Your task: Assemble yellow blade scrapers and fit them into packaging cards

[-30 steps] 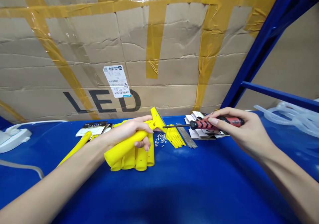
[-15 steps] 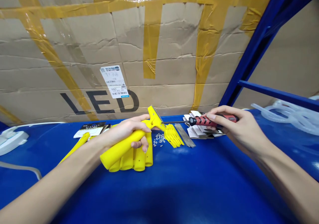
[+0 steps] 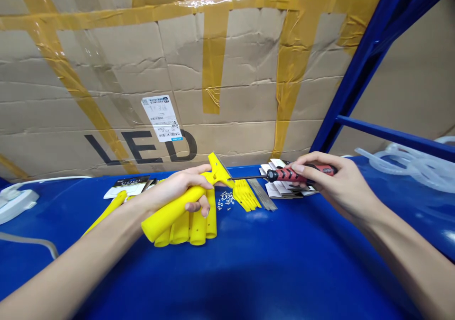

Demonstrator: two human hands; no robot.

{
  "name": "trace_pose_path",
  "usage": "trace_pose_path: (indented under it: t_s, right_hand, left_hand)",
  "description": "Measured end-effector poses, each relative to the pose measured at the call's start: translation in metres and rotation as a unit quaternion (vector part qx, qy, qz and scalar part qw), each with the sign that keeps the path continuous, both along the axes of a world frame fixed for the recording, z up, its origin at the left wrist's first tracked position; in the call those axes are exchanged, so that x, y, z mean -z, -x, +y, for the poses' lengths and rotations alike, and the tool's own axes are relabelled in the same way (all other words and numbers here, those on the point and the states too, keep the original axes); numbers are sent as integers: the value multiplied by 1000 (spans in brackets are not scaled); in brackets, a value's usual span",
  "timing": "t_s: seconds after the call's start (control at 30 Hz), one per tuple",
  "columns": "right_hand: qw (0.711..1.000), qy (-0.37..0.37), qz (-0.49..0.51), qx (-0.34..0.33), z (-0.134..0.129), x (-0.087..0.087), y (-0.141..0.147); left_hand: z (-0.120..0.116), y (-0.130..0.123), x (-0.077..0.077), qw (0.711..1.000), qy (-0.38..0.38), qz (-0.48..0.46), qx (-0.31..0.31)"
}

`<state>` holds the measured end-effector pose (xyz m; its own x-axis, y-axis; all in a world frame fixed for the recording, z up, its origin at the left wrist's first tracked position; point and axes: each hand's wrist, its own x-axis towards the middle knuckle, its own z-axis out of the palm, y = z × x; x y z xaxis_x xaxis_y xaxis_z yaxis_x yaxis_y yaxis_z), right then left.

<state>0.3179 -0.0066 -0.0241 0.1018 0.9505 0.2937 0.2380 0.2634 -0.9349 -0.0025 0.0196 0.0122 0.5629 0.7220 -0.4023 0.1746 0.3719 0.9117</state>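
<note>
The left hand (image 3: 186,182) has its fingers closed around a yellow scraper (image 3: 170,213) near the neck, and the right hand (image 3: 336,178) grips the handle of a screwdriver (image 3: 284,174). Taking the scraper's head as the clock's centre, its thick handle runs down toward eight o'clock, while the screwdriver comes in level from three, its tip at the near edge of the head (too small to tell whether it sits in a screw). The grip close to the neck probably steadies the head against the push of the tool, and the scraper is held up above the table (image 3: 284,263), which leaves the shaft a straight, clear path. The right fingers and thumb wrap the screwdriver's grip from its rear part, a hold that seems to suit turning it along its own line. Loose screws (image 3: 226,199) lie just below the head at six o'clock, yellow plates (image 3: 246,196) fan out between four and five, and thin metal strips (image 3: 262,195) rest beside them at four; keeping each kind in its own group near the hands likely makes picking easy. More yellow handles (image 3: 198,232) lie side by side at seven o'clock, partly under the held scraper.
</note>
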Motion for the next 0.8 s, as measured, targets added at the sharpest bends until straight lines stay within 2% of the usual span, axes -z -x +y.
trace_pose_path:
  t_s: [0.2, 0.4, 0.57, 0.6, 0.73, 0.8]
  right_hand:
    - [1000, 1, -12, 1, -3, -5, 4]
    - [994, -6, -106, 28, -12, -13, 14]
    - [990, -116, -81, -3, -9, -7, 12]
    - [990, -119, -71, -13, -8, -7, 12]
    - [997, -46, -69, -6, -9, -7, 10]
    - [996, -63, -57, -6, -9, -8, 9]
  left_hand:
    - [-3, -3, -1, 1000, -3, -9, 1]
    - [-15, -11, 1, 998, -48, 31, -20]
    - [-14, -10, 4, 996, -67, 8, -51]
    - [-14, -10, 5, 996, -64, 12, -56]
    - [-16, -13, 9, 997, -50, 40, -34]
    - [-18, -15, 10, 997, -51, 41, -30]
